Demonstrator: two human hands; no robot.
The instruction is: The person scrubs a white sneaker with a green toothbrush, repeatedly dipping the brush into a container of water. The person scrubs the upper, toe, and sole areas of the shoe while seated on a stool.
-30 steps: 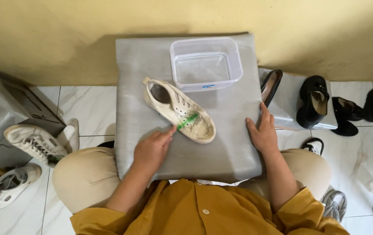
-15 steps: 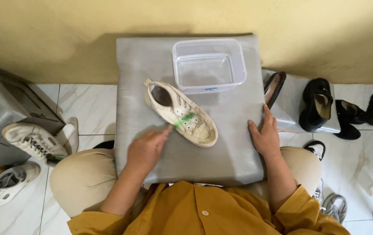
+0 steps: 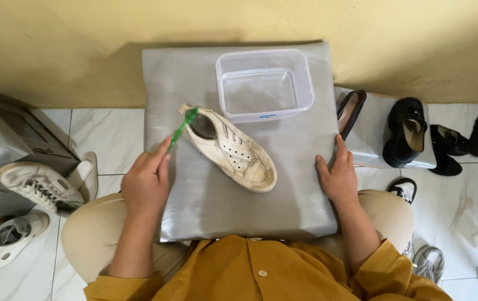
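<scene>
My left hand is closed around a green brush, fingers curled over the handle so most of it is hidden; only the upper stem and head show, slanting up and away from my knuckles. I cannot make out the bristles. The head reaches the heel of the shoe, touching or just over its rim; I cannot tell which.

My right hand lies open and flat, palm down, holding nothing, on the right edge of the grey board across my lap. My shirt cuts off the board's near edge.

The shoe lies just beyond and to the right of my left hand, between my two hands, heel toward the brush, toe pointing at my right wrist. It is a cream low sneaker, scuffed and greyed, with no laces in the eyelets and a dark inside I cannot see into.

Past the shoe, touching or nearly touching its far side, stands a clear tub. Whether it holds water I cannot tell.

Beyond my right hand, dark shoes sit on a low grey box; white sneakers lie left of my left arm.
</scene>
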